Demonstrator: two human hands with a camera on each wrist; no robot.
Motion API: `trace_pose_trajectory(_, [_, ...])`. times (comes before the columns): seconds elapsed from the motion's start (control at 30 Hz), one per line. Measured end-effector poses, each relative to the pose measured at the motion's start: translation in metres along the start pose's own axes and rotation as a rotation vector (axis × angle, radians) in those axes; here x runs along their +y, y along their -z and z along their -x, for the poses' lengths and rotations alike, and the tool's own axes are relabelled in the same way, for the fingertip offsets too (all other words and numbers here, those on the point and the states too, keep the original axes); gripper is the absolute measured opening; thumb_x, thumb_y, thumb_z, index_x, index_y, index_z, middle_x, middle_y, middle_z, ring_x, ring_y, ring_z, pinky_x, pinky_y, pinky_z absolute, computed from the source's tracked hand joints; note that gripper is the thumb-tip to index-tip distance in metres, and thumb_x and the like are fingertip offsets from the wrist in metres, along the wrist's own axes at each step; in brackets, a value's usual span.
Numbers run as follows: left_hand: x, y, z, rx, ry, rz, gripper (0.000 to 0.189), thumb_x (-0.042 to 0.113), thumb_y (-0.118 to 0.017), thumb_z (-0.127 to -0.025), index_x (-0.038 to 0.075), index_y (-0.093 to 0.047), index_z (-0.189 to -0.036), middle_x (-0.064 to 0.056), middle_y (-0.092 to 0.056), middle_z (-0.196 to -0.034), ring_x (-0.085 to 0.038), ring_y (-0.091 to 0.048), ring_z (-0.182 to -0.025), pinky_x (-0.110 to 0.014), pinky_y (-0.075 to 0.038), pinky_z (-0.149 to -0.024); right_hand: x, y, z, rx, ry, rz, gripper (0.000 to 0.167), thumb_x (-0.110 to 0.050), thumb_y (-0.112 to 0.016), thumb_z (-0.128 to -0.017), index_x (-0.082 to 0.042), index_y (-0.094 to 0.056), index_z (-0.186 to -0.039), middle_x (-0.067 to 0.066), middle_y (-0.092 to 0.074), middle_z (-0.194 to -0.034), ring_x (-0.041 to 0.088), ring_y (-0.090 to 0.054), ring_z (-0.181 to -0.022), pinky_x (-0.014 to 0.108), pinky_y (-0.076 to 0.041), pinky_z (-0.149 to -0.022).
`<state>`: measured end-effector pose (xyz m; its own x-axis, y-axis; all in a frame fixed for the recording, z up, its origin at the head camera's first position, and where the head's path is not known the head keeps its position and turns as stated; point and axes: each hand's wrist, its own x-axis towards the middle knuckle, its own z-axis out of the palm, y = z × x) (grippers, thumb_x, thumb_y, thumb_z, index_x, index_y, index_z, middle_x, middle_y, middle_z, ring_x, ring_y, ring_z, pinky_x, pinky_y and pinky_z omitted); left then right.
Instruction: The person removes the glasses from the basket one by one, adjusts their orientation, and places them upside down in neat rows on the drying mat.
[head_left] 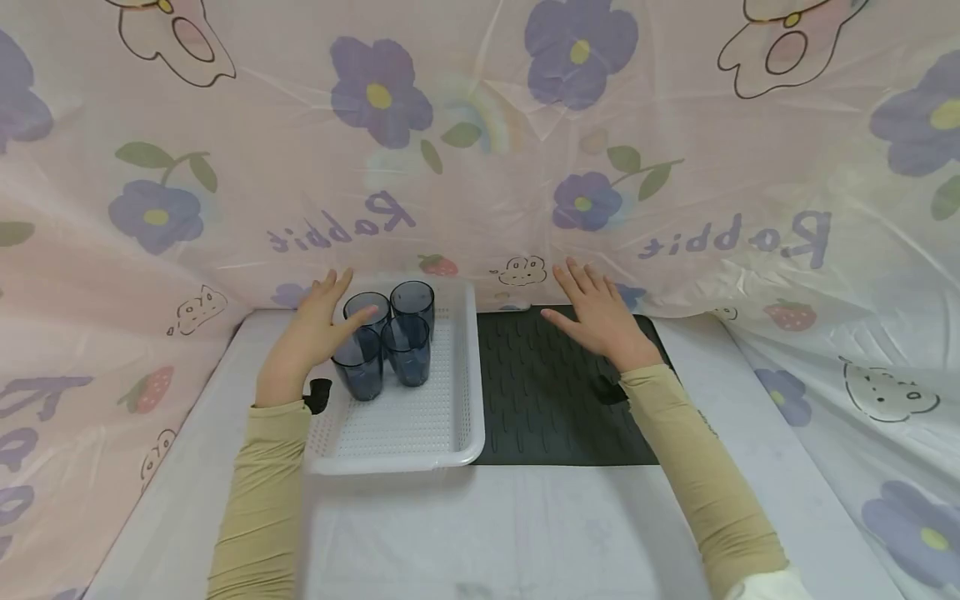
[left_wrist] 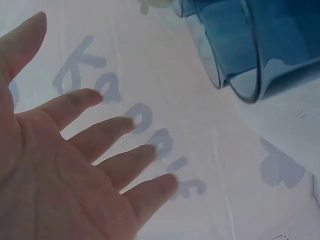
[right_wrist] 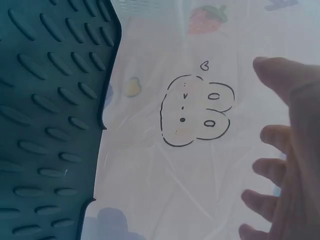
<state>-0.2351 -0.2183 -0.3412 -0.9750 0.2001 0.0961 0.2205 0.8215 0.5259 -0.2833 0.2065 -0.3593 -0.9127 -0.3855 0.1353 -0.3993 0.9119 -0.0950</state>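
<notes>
A pink, flower-printed sheet (head_left: 480, 167) fills the upper frame and both sides, with a white-covered table (head_left: 480, 533) across the bottom. Left of centre sits a white perforated plastic basket (head_left: 477, 375); just beside it, right of centre, lies a black mat with raised oblong ridges (head_left: 555, 400).

The left hand (head_left: 311, 333) is over the basket's left side, fingers straight and spread, grasping nothing; its thumb overlaps a tumbler in the head view, but the left wrist view shows the fingers apart from the glassware. The right hand (head_left: 597, 317), over the mat's upper right part, is likewise spread wide and empty.

Four blue-grey tumblers (head_left: 409, 358) cluster in the basket's upper left. They stand upright, mouths up, long axes vertical, tapering slightly toward their bases.

This looks like a hands-free stage, with no tumbler gripped. Taking one would probably call for a hand to come inward and curl round its wall, clear of its neighbours.
</notes>
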Motion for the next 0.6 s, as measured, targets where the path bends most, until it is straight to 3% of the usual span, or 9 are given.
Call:
trace_pose_trajectory(0.2, [-0.003,0.008,0.007,-0.011,0.006,0.078,0.082,0.057,-0.048,-0.094,0.012,-0.015,-0.154,-0.020,-0.017,-0.156,-0.043,-0.015,-0.140,-0.061,-0.018,-0.111,-0.001,0.006,0.003,0.012,0.003,-0.065,0.074,-0.055,-0.048,-0.095,-0.011,-0.028,-0.151,0.018,-0.030,-0.151,0.040,-0.032,-0.134,0.058,-0.025,-0.109])
trace_pose_trajectory(0.33, [-0.007,0.009,0.011,0.000,0.002,0.140,0.079,0.056,-0.049,-0.094,0.015,-0.020,-0.154,-0.018,-0.022,-0.155,-0.044,-0.023,-0.137,-0.062,-0.025,-0.108,0.001,0.008,0.005,-0.007,-0.031,-0.159,0.074,-0.061,-0.042,-0.095,-0.012,-0.032,-0.150,0.016,-0.037,-0.148,0.037,-0.041,-0.129,0.058,-0.037,-0.102])
trace_pose_trajectory(0.43, [-0.010,0.009,0.013,0.005,-0.005,0.197,0.077,0.056,-0.050,-0.094,0.017,-0.022,-0.153,-0.017,-0.027,-0.153,-0.044,-0.028,-0.135,-0.061,-0.029,-0.106,0.004,0.006,0.005,-0.004,-0.042,-0.259,0.073,-0.063,-0.038,-0.095,-0.014,-0.033,-0.150,0.015,-0.043,-0.144,0.036,-0.047,-0.123,0.057,-0.041,-0.098])
trace_pose_trajectory(0.6, [-0.016,0.008,0.018,0.003,-0.017,0.271,0.074,0.053,-0.052,-0.094,0.015,-0.025,-0.152,-0.020,-0.031,-0.150,-0.045,-0.031,-0.134,-0.058,-0.031,-0.107,0.006,0.002,0.004,-0.003,-0.042,-0.423,0.062,-0.053,-0.038,-0.100,-0.014,-0.034,-0.149,0.018,-0.049,-0.137,0.036,-0.051,-0.119,0.057,-0.043,-0.096])
